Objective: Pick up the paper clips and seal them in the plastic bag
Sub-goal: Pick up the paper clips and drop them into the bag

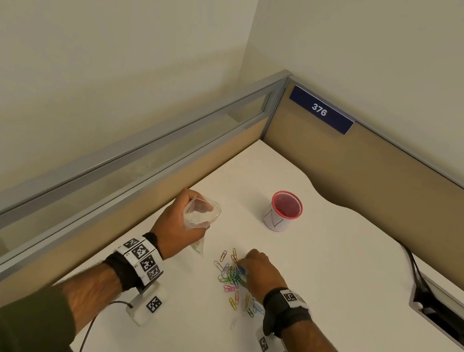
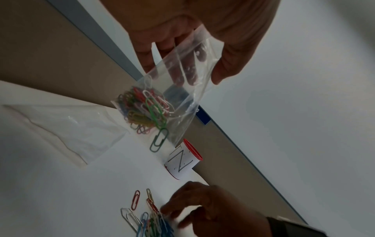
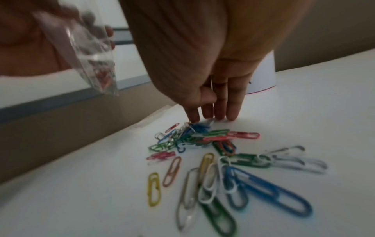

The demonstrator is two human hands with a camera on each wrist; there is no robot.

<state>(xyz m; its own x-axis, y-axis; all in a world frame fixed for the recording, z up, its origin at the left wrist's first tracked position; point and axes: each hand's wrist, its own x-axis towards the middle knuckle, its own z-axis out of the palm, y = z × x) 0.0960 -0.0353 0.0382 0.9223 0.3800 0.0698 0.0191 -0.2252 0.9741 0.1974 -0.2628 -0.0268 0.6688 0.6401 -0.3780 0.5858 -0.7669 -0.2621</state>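
My left hand (image 1: 185,220) holds a clear plastic bag (image 1: 201,212) above the white desk, with its mouth standing open at the top. In the left wrist view the fingers and thumb grip the bag (image 2: 182,102), and several coloured paper clips (image 2: 146,112) lie bunched in its bottom. More loose paper clips (image 1: 229,276) are scattered on the desk to the right of the bag. My right hand (image 1: 241,263) is over them, its straight fingertips (image 3: 231,115) down on the far edge of the pile (image 3: 223,160). No clip shows pinched between the fingers.
A red-rimmed cup (image 1: 282,213) with a white paper label stands behind the clips. Tan partition walls (image 1: 374,179) close the desk at the back and left. A cable slot (image 1: 445,313) with black cords opens at the right. A flat clear plastic sheet (image 2: 67,128) lies on the desk under my left wrist.
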